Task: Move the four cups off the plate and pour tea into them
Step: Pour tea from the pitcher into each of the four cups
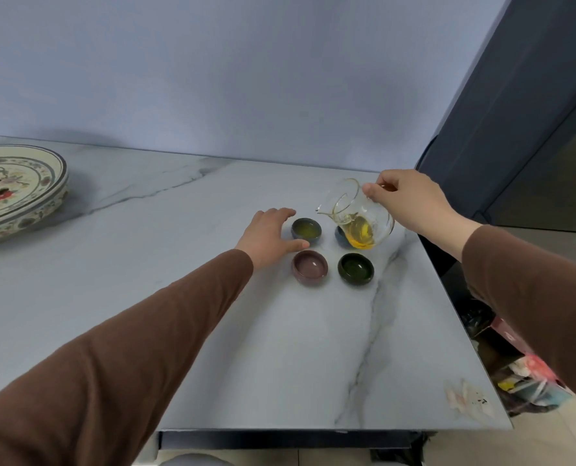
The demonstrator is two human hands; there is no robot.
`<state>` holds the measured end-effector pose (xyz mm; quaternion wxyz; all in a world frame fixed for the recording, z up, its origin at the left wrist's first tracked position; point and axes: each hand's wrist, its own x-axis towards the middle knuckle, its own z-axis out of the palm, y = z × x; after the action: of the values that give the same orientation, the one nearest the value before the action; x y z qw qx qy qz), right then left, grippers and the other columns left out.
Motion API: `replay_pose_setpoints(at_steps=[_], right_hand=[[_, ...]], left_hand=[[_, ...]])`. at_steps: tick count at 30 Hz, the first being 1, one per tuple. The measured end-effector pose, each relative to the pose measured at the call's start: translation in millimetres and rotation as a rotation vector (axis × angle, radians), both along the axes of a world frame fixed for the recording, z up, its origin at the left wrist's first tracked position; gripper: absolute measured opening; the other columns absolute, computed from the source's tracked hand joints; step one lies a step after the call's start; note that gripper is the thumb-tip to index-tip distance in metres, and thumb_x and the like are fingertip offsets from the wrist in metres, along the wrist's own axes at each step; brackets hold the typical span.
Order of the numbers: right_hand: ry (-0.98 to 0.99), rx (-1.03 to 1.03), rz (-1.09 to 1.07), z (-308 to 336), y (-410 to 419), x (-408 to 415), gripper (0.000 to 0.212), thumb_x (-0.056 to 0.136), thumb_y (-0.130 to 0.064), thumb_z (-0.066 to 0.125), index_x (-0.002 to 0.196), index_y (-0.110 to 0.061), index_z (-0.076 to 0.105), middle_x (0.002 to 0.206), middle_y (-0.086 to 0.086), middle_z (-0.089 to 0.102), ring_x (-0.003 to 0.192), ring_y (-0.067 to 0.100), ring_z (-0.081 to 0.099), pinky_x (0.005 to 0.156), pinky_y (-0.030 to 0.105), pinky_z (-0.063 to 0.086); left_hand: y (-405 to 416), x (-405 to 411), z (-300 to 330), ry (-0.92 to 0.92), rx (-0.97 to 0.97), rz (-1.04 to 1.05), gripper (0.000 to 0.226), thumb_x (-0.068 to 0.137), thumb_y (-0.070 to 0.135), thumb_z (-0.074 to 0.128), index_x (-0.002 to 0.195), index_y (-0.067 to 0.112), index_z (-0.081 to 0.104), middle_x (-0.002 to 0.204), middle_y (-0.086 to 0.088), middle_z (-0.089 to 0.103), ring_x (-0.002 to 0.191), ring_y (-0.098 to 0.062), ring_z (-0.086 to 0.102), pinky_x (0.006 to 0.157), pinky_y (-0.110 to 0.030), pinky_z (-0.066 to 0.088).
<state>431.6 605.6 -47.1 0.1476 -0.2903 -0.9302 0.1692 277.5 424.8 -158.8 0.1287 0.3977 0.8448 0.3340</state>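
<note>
Head view, I note: right hand gripping tilted glass pitcher over blue cup; left hand fingers spread, beside grey cup.

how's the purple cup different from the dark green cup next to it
The purple cup is mauve with a pale inside; the dark green cup is near black-green. The purple one lies near the left hand; the green one lies below the tilted glass pitcher. Both are small, upright, shallow bowls.

R hand tilting glass pitcher, four cups
</note>
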Motion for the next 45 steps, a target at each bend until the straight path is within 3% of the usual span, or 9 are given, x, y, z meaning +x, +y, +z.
replay_pose_setpoints(at_steps=[5,10,16,21,27,33,40,45], right_hand=[[-0.051,0.054,0.061,5,-15,12,0.037,0.094,-0.05,0.054,0.068,-0.025,0.051,0.064,-0.006,0.051,0.06,0.013,0.047,0.054,0.029,0.034],[-0.115,0.183,0.127,5,-27,18,0.039,0.093,-0.05,0.054,0.063,-0.026,0.046,0.063,-0.006,0.05,0.059,0.014,0.047,0.058,0.032,0.04],[-0.171,0.347,0.189,6,-38,21,0.035,0.094,-0.05,0.052,0.074,-0.022,0.056,0.064,-0.005,0.056,0.061,0.016,0.053,0.057,0.032,0.043],[-0.198,0.44,0.238,8,-46,18,0.031,0.094,-0.049,0.051,0.075,-0.025,0.052,0.067,-0.005,0.056,0.067,0.019,0.054,0.051,0.027,0.028],[-0.23,0.551,0.291,11,-57,14,0.03,0.096,-0.046,0.049,0.08,-0.021,0.055,0.07,-0.003,0.056,0.069,0.023,0.055,0.05,0.028,0.025],[-0.25,0.613,0.316,13,-62,12,0.032,0.097,-0.045,0.047,0.082,-0.018,0.058,0.077,0.001,0.063,0.071,0.026,0.058,0.054,0.029,0.033],[-0.246,0.665,0.335,18,-66,13,0.034,0.098,-0.046,0.046,0.083,-0.018,0.057,0.078,0.0,0.063,0.068,0.024,0.055,0.053,0.028,0.03],[-0.241,0.686,0.339,23,-68,12,0.032,0.097,-0.045,0.048,0.082,-0.019,0.056,0.078,-0.001,0.061,0.068,0.024,0.053,0.054,0.029,0.031]], left_hand=[[-19,26,-3,0.011,0.011,-0.025,0.062,0.081,0.051,0.071,0.136,0.028,0.053,0.127,0.007,0.058,0.124,-0.016,0.039,0.103,-0.033,0.037],[-26,44,-11,0.006,-0.062,-0.045,0.07,0.075,0.058,0.073,0.136,0.03,0.052,0.128,0.008,0.059,0.122,-0.015,0.038,0.103,-0.037,0.039],[-27,51,-13,-0.034,-0.038,-0.022,0.071,0.075,0.052,0.075,0.137,0.029,0.052,0.126,0.007,0.061,0.12,-0.017,0.039,0.103,-0.038,0.04],[-28,53,-12,-0.039,-0.037,-0.015,0.065,0.076,0.05,0.075,0.134,0.03,0.054,0.12,0.006,0.062,0.118,-0.017,0.041,0.1,-0.037,0.041],[-30,56,-6,-0.058,-0.031,-0.002,0.064,0.076,0.046,0.077,0.134,0.029,0.055,0.113,0.005,0.061,0.119,-0.017,0.04,0.099,-0.036,0.041],[-31,58,-1,-0.066,-0.031,-0.011,0.06,0.076,0.044,0.078,0.131,0.032,0.056,0.103,0.007,0.055,0.119,-0.018,0.04,0.099,-0.037,0.041],[-32,60,4,-0.068,-0.049,-0.016,0.062,0.077,0.044,0.077,0.134,0.032,0.054,0.109,0.003,0.056,0.123,-0.018,0.039,0.102,-0.037,0.04],[-33,61,7,-0.088,-0.072,-0.009,0.062,0.077,0.044,0.077,0.133,0.033,0.054,0.103,0.004,0.045,0.123,-0.02,0.042,0.103,-0.037,0.04]])
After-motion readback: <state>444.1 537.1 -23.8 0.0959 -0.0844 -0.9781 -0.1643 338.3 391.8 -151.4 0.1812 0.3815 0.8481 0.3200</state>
